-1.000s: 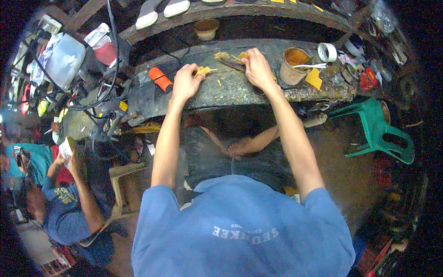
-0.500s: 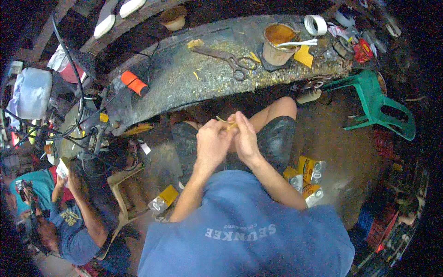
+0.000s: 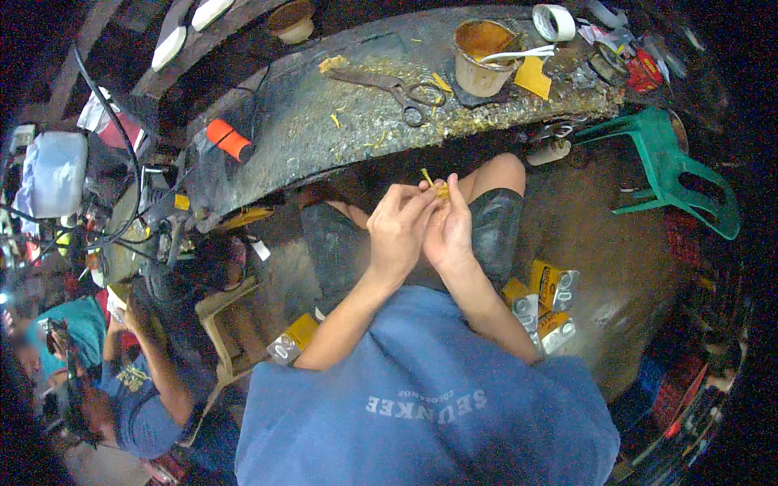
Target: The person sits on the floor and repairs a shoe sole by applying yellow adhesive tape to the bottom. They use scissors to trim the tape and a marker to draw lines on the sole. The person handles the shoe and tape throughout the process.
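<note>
Over my lap, both hands meet around a small thin yellow piece (image 3: 442,191), with a narrow strip of it sticking up past the fingertips. My left hand (image 3: 395,229) is closed, pinching the piece at its left side. My right hand (image 3: 450,230) is half curled, palm inward, gripping it between thumb and fingers. The piece's exact kind is not clear, and fingers cover part of it. Beyond my hands, large rusty scissors (image 3: 395,87) lie on the worn bench (image 3: 300,138) among yellow scraps. To their right stands a tub (image 3: 484,74) with brown residue and white sticks across its rim.
A yellow sheet offcut (image 3: 532,78), a white tape roll (image 3: 553,23) and an orange cylinder (image 3: 228,139) lie on the bench. A green plastic chair (image 3: 660,166) stands at right. Yellow-white boxes (image 3: 556,287) lie on the floor. Another person (image 3: 150,405) sits at left.
My hands have shifted slightly right and away from me, and the right palm has turned more into view. The yellow piece now stands up more. The whole view has shifted a little.
</note>
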A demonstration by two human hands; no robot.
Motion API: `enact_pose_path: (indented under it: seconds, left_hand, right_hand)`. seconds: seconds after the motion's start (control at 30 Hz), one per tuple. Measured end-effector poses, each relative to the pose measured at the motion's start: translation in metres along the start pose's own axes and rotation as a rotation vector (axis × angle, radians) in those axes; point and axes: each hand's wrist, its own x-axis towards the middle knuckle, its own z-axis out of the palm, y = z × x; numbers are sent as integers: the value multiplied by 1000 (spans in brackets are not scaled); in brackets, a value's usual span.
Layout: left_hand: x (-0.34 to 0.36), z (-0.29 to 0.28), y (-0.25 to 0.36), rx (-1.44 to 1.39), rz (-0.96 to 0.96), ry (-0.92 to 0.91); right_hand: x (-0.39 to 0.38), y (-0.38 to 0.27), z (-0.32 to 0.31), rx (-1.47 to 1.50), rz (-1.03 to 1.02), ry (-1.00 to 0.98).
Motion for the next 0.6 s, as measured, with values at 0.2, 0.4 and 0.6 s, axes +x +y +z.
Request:
enact_pose_path:
  seconds: [0.2, 0.4, 0.6]
  left_hand:
    - [-7, 0, -3, 10, 59, -156]
    - [48, -59, -38, 131, 154, -16]
    - [131, -94, -128, 355, 239, -212]
  right_hand:
    - [10, 2, -1, -26, -112, 134]
    - [15, -11, -12, -31, -131, 257]
    - [-2, -23, 5, -353, 15, 129]
